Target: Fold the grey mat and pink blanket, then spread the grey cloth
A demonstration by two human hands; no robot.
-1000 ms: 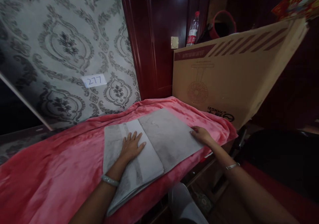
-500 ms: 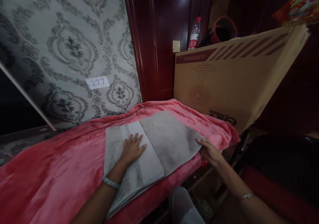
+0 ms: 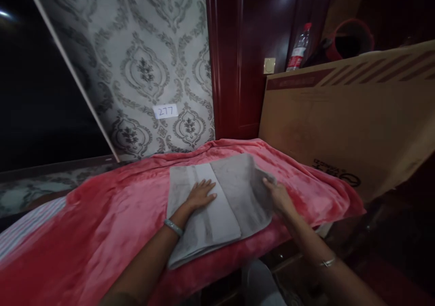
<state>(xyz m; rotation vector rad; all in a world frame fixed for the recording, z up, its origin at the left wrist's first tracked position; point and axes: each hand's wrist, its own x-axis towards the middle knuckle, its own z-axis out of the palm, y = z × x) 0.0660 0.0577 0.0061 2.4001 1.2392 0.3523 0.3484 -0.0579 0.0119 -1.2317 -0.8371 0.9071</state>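
Note:
A grey cloth [image 3: 238, 183] with a broad white band lies partly folded on a pink plush blanket [image 3: 129, 215]. Its left part is stacked in layers, while a single sheet extends to the right. My left hand [image 3: 201, 195] rests flat on the layered part, fingers spread over the white band. At the right edge of the cloth, my right hand [image 3: 279, 196] pinches the border and holds it raised, so that the side curls up. Some of the right hand's fingers are hidden behind the cloth.
A big cardboard box [image 3: 306, 115] stands at the right, with a red-capped bottle [image 3: 299, 47] behind its top edge. A dark screen-like panel [image 3: 41, 84] is at the left. A paper label reading 277 [image 3: 166, 111] is on the patterned wall [image 3: 146, 38].
My right hand has lifted the cloth's right edge and brought it up and inward. My left hand stays pressed on the layered part. The whole view has swung to the left.

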